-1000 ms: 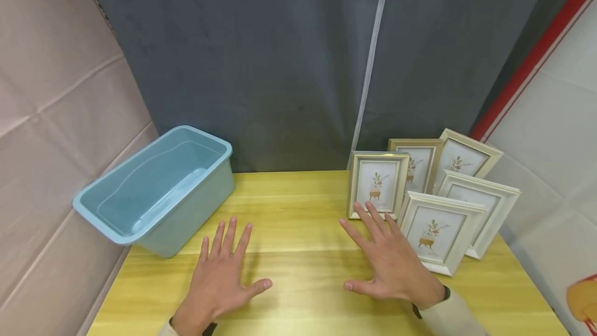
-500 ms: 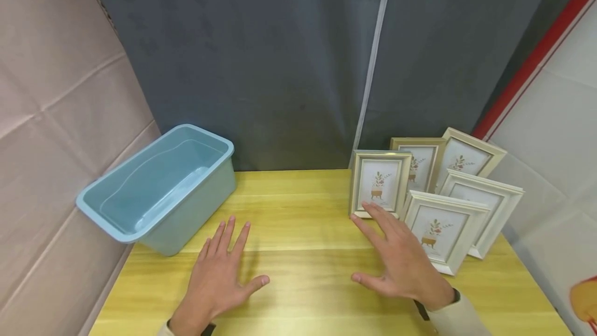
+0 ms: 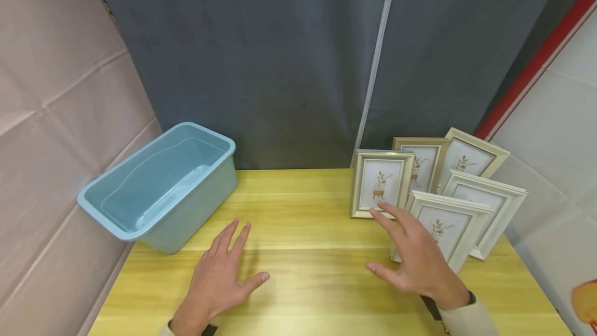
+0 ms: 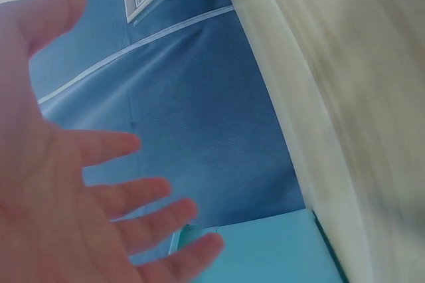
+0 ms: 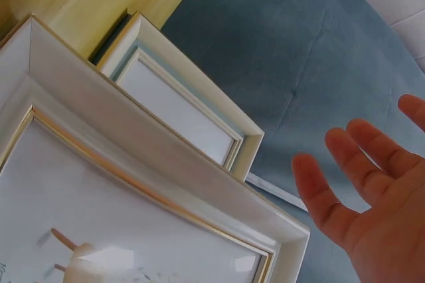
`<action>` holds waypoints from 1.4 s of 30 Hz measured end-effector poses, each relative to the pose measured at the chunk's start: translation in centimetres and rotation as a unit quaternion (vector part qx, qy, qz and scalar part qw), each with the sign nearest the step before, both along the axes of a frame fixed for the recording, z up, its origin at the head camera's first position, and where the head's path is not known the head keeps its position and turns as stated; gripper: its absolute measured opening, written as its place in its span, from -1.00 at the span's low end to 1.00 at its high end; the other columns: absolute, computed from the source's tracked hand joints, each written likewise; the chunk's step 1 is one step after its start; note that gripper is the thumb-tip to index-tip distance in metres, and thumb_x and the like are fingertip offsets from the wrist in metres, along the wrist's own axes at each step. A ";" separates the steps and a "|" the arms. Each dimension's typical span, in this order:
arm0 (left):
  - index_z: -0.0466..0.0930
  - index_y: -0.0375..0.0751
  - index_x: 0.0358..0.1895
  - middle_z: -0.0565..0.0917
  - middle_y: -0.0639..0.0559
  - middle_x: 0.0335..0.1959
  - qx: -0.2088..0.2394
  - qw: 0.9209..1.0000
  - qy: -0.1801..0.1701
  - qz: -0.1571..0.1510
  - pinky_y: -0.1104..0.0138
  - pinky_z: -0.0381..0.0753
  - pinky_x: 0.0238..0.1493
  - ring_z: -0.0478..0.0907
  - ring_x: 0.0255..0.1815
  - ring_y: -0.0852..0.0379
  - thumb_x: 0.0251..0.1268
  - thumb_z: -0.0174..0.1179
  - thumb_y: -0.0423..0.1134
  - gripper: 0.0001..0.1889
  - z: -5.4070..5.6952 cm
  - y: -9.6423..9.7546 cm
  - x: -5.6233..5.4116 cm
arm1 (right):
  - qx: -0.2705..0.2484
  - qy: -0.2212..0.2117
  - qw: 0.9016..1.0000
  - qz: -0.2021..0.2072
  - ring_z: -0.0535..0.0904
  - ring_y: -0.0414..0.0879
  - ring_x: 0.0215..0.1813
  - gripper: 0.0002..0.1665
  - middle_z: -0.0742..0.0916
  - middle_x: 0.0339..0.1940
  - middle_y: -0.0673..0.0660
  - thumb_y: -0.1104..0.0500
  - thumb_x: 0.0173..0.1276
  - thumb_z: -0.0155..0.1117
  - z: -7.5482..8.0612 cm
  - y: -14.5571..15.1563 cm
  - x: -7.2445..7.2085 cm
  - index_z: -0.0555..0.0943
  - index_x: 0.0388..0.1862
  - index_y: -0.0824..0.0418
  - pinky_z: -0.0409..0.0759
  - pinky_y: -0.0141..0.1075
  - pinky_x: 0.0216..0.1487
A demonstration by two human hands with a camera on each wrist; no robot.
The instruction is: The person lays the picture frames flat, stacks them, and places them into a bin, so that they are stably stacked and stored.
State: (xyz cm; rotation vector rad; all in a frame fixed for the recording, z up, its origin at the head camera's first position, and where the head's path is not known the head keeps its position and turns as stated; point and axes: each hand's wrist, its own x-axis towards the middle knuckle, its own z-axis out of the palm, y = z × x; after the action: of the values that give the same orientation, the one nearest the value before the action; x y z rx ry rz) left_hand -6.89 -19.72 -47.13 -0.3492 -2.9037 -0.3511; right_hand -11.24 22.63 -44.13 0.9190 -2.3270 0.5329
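Tub at L, gold frame + 4 more at R, L hand & R hand between

Table is wood-look, w/ dark grey curtain behind, pinkish cloth L, white panel R edged by red strip; orange shape is cut off at R edge. Pic frames crowd each other: front white frame partly blocks second white frame; gold frame overlaps brown-gold frame; cream frame leans at back R. R hand itself covers lower L part of front white frame.

Vs 0.5 s ago, R hand is further R & hides more of that frame. L hand is approx. same spot; its fingers look closer tog. than 1.0 s ago. Tub & frames keep their places on table.

Head view has R fingertips over gold frame's bottom edge; R wrist view shows curtain b/w fingers and frames, so they're apart. Fingers there bend loosely, mostly separate. Smaller frame in that view is prob. the gold one, hard to be sure. L wrist view gives palm side: thumb wide, all four fingers spread, tub corner beyond the tips.
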 end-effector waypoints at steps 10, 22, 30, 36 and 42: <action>0.37 -0.04 0.58 0.48 -0.11 0.50 0.078 0.992 0.086 -0.043 0.01 0.76 -0.18 0.57 0.35 -0.16 0.18 0.45 0.29 -0.06 -0.5 0.2 -0.2 | -0.069 0.023 0.997 -0.001 0.58 0.23 0.26 0.00 0.66 0.32 0.34 -0.45 0.46 0.18 0.8 1.3 -0.1 0.53 0.47 0.33 0.13 -0.52 0.61; 0.46 -0.04 0.50 0.52 -0.02 0.47 0.147 0.984 0.079 -0.065 -0.08 0.73 0.15 0.55 0.40 -0.08 0.20 0.48 0.15 -0.19 -0.7 1.3 0.0 | -0.097 0.059 0.993 -0.044 0.58 0.24 0.25 -0.13 0.68 0.24 0.40 -0.37 0.52 0.18 1.5 4.1 -0.3 0.63 0.32 0.38 0.27 -0.66 0.44; 0.52 -0.08 0.44 0.57 -0.05 0.40 0.179 0.976 0.086 -0.089 -0.02 0.75 0.12 0.60 0.34 -0.06 0.21 0.49 0.03 -0.28 -1.0 2.0 -0.2 | -0.135 0.078 0.983 -0.093 0.54 0.01 0.36 -0.11 0.69 0.14 0.47 -0.40 0.47 0.22 2.4 7.3 -0.2 0.70 0.17 0.42 0.24 -0.59 0.54; 0.51 -0.01 0.45 0.58 0.02 0.38 0.224 0.963 0.084 -0.121 0.21 0.78 0.00 0.65 0.22 0.04 0.24 0.49 -0.07 -0.31 -1.2 2.8 -0.4 | -0.175 0.119 0.970 -0.123 0.59 -0.05 0.30 -0.13 0.72 0.00 0.50 -0.40 0.40 0.29 2.8 9.1 -0.1 0.76 -0.07 0.46 0.30 -0.54 0.52; 0.52 -0.04 0.42 0.59 0.06 0.35 0.256 0.952 0.082 -0.148 0.25 0.78 0.00 0.66 0.20 0.07 0.27 0.47 -0.14 -0.37 -1.2 3.6 -0.4 | -0.188 0.115 0.964 -0.148 0.58 -0.04 0.28 -0.13 0.73 0.00 0.50 -0.40 0.38 0.30 2.5 10.3 -0.1 0.76 -0.08 0.46 0.28 -0.56 0.49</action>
State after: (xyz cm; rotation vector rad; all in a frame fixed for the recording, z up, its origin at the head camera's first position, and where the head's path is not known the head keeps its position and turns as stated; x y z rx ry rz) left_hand -7.30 -16.16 -48.31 -0.6833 -2.4719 -1.0378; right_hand -11.35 32.90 -41.64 0.4194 -2.0083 0.6703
